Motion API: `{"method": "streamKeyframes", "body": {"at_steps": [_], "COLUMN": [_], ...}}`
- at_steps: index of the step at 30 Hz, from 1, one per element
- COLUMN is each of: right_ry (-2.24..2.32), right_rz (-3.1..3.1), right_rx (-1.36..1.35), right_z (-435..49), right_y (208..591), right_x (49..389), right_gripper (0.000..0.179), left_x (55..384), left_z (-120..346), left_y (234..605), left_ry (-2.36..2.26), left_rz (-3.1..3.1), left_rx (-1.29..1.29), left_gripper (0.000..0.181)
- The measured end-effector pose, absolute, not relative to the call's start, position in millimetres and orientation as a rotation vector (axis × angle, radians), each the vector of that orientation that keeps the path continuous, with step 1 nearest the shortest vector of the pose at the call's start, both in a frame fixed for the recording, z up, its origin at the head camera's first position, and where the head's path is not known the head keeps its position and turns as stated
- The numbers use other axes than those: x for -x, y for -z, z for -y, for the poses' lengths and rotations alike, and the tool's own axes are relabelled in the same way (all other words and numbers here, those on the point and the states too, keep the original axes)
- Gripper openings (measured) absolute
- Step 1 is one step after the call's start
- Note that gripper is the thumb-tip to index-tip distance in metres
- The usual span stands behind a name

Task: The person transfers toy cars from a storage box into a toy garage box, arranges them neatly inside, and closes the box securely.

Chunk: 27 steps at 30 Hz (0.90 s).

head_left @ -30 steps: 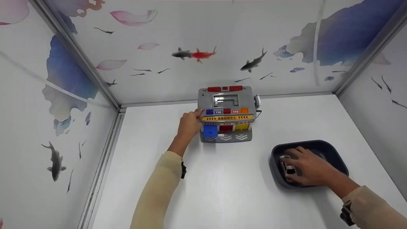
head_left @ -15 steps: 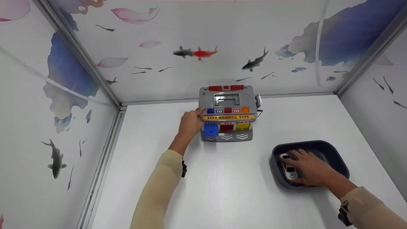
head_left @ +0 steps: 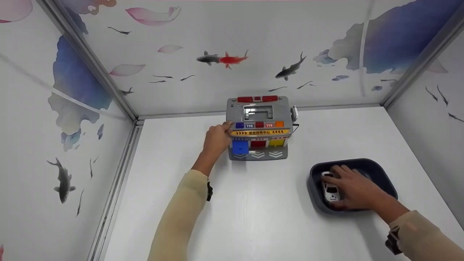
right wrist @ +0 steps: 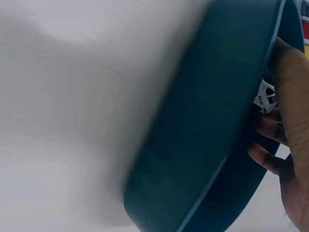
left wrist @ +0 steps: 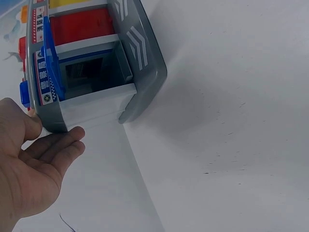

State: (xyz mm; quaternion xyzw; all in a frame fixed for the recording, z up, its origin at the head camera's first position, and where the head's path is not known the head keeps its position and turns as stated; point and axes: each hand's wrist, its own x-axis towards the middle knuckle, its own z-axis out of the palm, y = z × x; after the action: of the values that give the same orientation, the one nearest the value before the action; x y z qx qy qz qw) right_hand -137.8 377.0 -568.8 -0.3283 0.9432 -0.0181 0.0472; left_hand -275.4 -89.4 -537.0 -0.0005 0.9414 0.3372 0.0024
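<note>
In the head view, a grey toy rescue station [head_left: 259, 127] with blue, red and yellow doors stands against the back wall. My left hand [head_left: 217, 139] grips the left edge of its roof, thumb on top and fingers under the corner in the left wrist view. Its blue door [left wrist: 53, 58] is swung up, showing a dark bay. My right hand [head_left: 357, 188] reaches into a dark blue bin [head_left: 315, 206] and holds a white toy police car [head_left: 331, 192] between thumb and fingers. Part of the car's side is hidden behind the hand.
The bin stands at the right of the white table [head_left: 232, 217]. A small white part [head_left: 294, 114] and a black cord [head_left: 296, 127] stick out from the station's right side. Printed panels [head_left: 174, 83] enclose the table at the back and both sides.
The car has turned in my right hand: red patches showed on it before, and now its white hood and dark windows face up. My left hand stays on the station.
</note>
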Motion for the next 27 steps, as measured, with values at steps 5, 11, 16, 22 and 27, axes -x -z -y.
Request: {"method": "streamKeyframes", "body": {"at_steps": [5,11,16,22,27], "right_ry": [0.050,0.058,0.067,0.078,0.098], "right_rz": [-2.921,-2.988,-3.028,-3.040,-3.030], "right_rx": [1.032,1.082,1.107,1.076,1.056], "right_z": [-379,-379,-376,-367,-357], "right_y": [561,553,544,534,529], "right_x": [138,140,142,146,153], "right_gripper": [0.081,0.080,0.081,0.083,0.081], "left_x": [275,275,275,275,277], "left_z": [89,88,88,88,88], "left_y": [537,536,536,537,536], "left_ry": [-1.050,-1.056,-1.055,-1.033,-1.006], "left_rz": [-2.951,-2.948,-2.964,-2.977,-2.994], "left_rx": [0.000,0.021,-0.004,-0.009,-0.013], "left_gripper": [0.040,0.040,0.040,0.040,0.039]}}
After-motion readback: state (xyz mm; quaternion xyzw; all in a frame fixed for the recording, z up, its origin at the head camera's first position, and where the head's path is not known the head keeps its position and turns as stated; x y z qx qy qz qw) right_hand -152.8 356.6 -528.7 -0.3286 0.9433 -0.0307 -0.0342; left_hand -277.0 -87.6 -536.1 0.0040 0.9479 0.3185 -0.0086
